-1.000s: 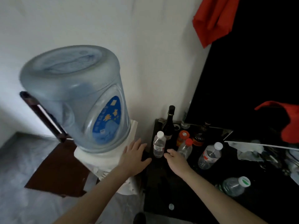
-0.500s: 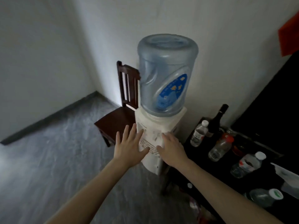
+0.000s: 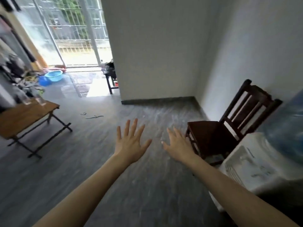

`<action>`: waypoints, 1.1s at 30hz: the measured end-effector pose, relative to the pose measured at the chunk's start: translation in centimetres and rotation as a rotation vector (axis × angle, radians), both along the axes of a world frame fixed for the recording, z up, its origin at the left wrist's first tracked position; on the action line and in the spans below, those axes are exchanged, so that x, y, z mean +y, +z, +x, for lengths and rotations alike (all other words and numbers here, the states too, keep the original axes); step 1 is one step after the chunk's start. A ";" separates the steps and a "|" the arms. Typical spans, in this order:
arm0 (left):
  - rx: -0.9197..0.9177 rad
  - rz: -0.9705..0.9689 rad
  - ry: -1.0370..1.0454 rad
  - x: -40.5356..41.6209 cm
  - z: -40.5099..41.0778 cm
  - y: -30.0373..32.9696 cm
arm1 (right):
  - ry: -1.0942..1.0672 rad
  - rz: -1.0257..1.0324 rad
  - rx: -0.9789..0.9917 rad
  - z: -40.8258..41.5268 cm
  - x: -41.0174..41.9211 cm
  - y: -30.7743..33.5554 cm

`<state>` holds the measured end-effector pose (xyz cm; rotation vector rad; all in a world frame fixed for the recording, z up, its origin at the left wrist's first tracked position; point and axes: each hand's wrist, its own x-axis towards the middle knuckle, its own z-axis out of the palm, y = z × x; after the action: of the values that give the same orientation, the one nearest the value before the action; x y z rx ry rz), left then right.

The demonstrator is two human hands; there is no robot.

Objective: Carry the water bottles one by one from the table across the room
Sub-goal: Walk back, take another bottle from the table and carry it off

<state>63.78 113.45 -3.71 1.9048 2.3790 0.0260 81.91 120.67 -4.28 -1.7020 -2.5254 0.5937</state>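
Observation:
My left hand [image 3: 130,141] and my right hand [image 3: 177,145] are stretched out in front of me over the grey floor, palms down, fingers spread, both empty. The black table with the water bottles is out of view. Far off at the left, a wooden folding table [image 3: 24,115] carries two clear bottle-like shapes [image 3: 40,99] at its back edge, too blurred to tell more.
A dark wooden chair [image 3: 229,128] stands against the right wall, with the white water dispenser [image 3: 249,163] and its blue jug [image 3: 288,128] beside it. A wall corner [image 3: 155,63] juts out ahead. Blue basins [image 3: 52,77] and a small dark stool [image 3: 111,79] sit near the bright doorway.
The view has swung left from the black bottle table and the dispenser to the open room. Both hands have stayed empty and spread.

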 end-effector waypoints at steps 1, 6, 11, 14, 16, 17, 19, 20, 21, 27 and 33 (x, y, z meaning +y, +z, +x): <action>-0.001 -0.005 0.064 -1.5 -2.4 0.3 | 0.045 0.006 0.014 -2.8 -0.7 0.1; -0.022 -0.015 0.387 -9.8 -12.8 0.7 | 0.329 -0.020 -0.006 -15.4 -5.0 0.3; -0.071 0.004 0.673 -18.6 -18.2 0.6 | 0.609 -0.009 -0.020 -25.2 -9.4 0.1; -0.080 0.017 0.820 -22.7 -19.5 0.6 | 0.766 -0.007 -0.007 -29.4 -11.8 -0.2; -0.066 0.025 0.915 -24.6 -19.8 0.5 | 0.856 -0.026 0.002 -31.2 -13.2 -0.6; -0.075 0.031 0.946 -25.1 -19.8 0.4 | 0.880 -0.034 0.006 -31.7 -13.6 -0.8; -0.082 0.044 0.997 -25.7 -19.8 0.3 | 0.914 -0.049 0.021 -32.7 -13.8 -1.0; -0.079 0.047 1.019 -25.9 -19.7 0.2 | 0.925 -0.054 0.034 -33.2 -13.5 -1.1; -0.075 0.055 1.034 -25.8 -19.6 0.2 | 0.929 -0.058 0.051 -33.7 -13.2 -1.2; -0.101 0.036 1.074 -24.4 -19.2 -0.2 | 0.950 -0.080 0.055 -34.7 -10.9 -1.7; -0.109 0.017 1.073 -22.5 -21.3 0.1 | 0.970 -0.102 0.046 -36.4 -8.8 -2.1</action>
<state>42.44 90.94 -3.65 0.4121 2.9629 0.2106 45.47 111.87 -6.34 -0.3379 -3.1969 0.7614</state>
